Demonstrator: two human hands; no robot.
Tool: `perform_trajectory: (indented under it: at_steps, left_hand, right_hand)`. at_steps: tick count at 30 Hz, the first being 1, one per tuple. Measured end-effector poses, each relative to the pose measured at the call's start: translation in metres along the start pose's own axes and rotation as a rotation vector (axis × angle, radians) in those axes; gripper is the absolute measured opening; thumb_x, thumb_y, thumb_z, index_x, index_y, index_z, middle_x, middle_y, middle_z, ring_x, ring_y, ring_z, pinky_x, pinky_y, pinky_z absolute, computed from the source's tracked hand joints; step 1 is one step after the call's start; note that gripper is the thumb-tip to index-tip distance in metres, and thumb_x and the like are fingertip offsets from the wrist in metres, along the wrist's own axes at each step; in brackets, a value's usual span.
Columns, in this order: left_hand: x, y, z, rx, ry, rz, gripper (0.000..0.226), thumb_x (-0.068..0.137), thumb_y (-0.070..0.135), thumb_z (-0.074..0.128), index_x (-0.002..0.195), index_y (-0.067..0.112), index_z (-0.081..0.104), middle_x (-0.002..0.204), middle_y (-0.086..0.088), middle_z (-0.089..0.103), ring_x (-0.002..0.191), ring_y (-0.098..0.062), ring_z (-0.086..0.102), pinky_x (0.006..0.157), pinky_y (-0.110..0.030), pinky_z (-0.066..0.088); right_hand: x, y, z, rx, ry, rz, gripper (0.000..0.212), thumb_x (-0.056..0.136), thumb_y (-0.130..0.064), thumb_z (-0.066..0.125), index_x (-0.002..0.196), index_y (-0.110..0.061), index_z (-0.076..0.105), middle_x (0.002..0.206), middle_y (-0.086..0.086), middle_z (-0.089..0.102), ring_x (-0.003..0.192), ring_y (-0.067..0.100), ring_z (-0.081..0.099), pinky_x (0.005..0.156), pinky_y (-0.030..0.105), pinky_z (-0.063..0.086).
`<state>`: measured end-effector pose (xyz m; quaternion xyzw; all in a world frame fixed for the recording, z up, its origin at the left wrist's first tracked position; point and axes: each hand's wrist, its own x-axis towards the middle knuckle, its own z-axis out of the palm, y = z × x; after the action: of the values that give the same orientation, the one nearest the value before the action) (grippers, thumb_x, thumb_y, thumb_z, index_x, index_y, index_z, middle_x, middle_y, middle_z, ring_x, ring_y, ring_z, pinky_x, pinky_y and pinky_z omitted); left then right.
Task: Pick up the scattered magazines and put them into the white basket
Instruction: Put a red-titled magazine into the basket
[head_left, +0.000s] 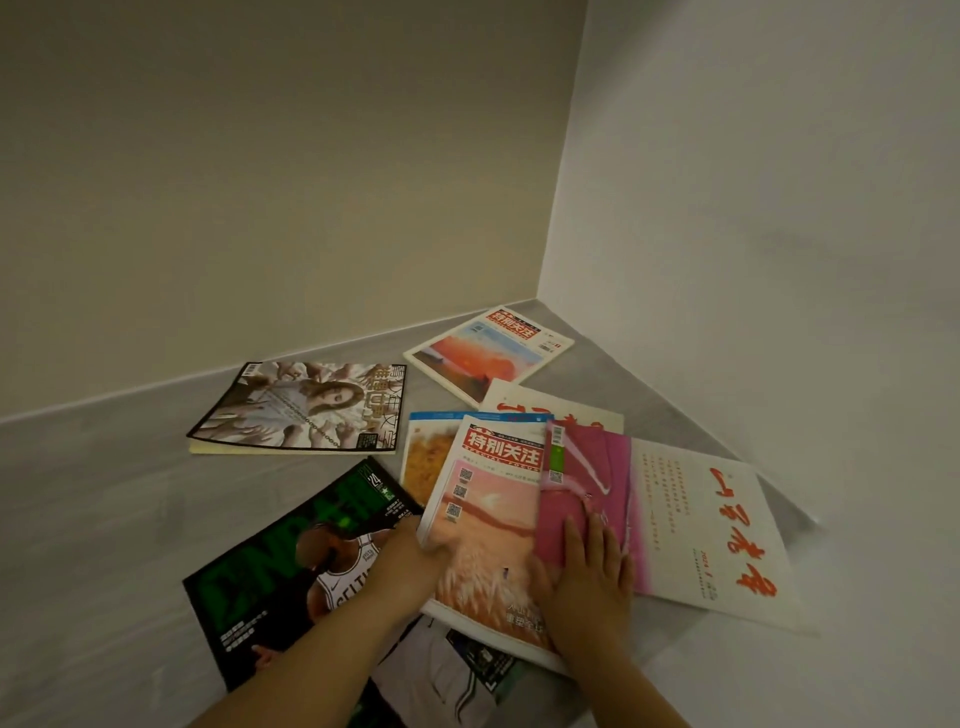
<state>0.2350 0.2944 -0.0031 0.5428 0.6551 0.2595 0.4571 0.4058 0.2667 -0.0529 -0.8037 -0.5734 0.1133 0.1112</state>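
Note:
Several magazines lie scattered on a grey floor in a room corner. My left hand (410, 558) grips the left edge of a pink-and-orange magazine with a red title (488, 525), lifting that edge slightly. My right hand (587, 582) lies flat, fingers spread, on the same magazine and on a pink magazine (582, 488) overlapping it. A green-and-black basketball magazine (291, 566) lies under my left arm. A white magazine with red calligraphy (711, 525) sits at the right. The white basket is not in view.
Further back lie a black-bordered magazine with a woman on the cover (301, 410), a sunset-cover magazine (488, 353) near the corner, a blue-edged one (423, 457) and another white one (550, 410). Walls close the back and the right. Bare floor (93, 499) spreads to the left.

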Motion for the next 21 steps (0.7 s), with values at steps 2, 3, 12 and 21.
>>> perform_trajectory:
  at_steps: [2,3,12,21]
  left_hand:
    - [0.002,0.001,-0.001,0.054,0.008,-0.054,0.032,0.089,0.012,0.045,0.121,0.007,0.043,0.116,-0.016,0.057,0.097,-0.026,0.055,0.075,-0.025,0.042]
    - [0.002,0.001,-0.002,0.069,0.006,-0.062,0.031,0.090,0.010,0.043,0.120,0.006,0.042,0.117,-0.018,0.056,0.094,-0.026,0.055,0.074,-0.026,0.042]
    - [-0.017,-0.005,-0.019,0.015,0.149,0.112,0.018,0.090,0.008,0.038,0.095,0.025,0.037,0.085,-0.003,0.056,0.085,-0.030,0.060,0.076,-0.040,0.050]
    - [-0.040,-0.014,-0.106,-0.334,0.385,0.225,0.024,0.090,0.003,0.040,0.082,0.026,0.042,0.079,0.009,0.052,0.069,-0.006,0.052,0.054,-0.020,0.039]
  right_hand:
    - [-0.001,0.001,-0.001,0.000,0.005,-0.004,0.069,0.088,-0.056,0.024,0.143,-0.024,-0.002,0.155,0.004,-0.004,0.142,0.024,-0.005,0.115,0.041,-0.005]
    - [-0.001,0.002,-0.001,0.002,0.007,-0.005,0.069,0.088,-0.056,0.024,0.143,-0.024,-0.001,0.155,0.003,-0.004,0.142,0.024,-0.004,0.115,0.040,-0.005]
    - [-0.002,-0.004,-0.009,0.072,0.011,0.040,0.068,0.088,-0.054,0.031,0.143,-0.025,0.003,0.155,0.001,0.000,0.142,0.022,-0.003,0.116,0.039,-0.003]
    - [-0.008,-0.090,-0.041,0.786,0.013,-0.051,0.047,0.090,-0.028,0.045,0.134,-0.015,0.033,0.137,0.004,0.041,0.128,0.026,0.037,0.104,0.031,0.030]
